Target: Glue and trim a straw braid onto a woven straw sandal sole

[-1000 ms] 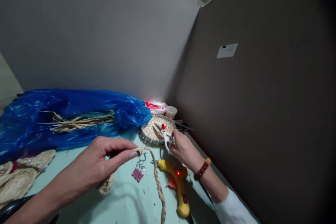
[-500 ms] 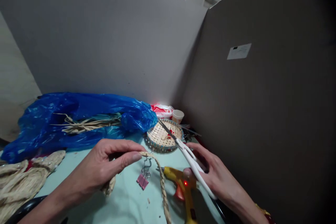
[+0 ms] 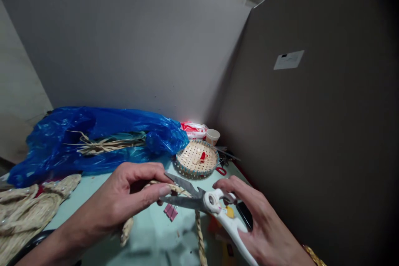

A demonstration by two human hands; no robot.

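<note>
My left hand [image 3: 124,199] pinches a braided straw cord [image 3: 200,239] between thumb and fingers. The cord runs rightward from the fingertips, then hangs toward the table's near side; another straw end shows beneath the palm. My right hand [image 3: 260,214] grips white-handled scissors [image 3: 229,224], their blades spread with the cord between them, close to my left fingertips. Below the blades lies a pink binder clip [image 3: 171,212]. A yellow glue gun [image 3: 230,212] is mostly hidden behind the scissors and my right hand.
A round woven basket [image 3: 183,166] stands at the back, holding a small red item. Behind it are a paper cup [image 3: 213,137] and a red-and-white packet [image 3: 193,129]. Blue plastic [image 3: 102,118] with loose straw spreads at the back left. Braided straw pieces [image 3: 37,212] lie left; grey partitions enclose the table.
The scissors have swung left and down from pointing away, and their blades have parted around the cord. My left hand keeps its pinch on the cord.
</note>
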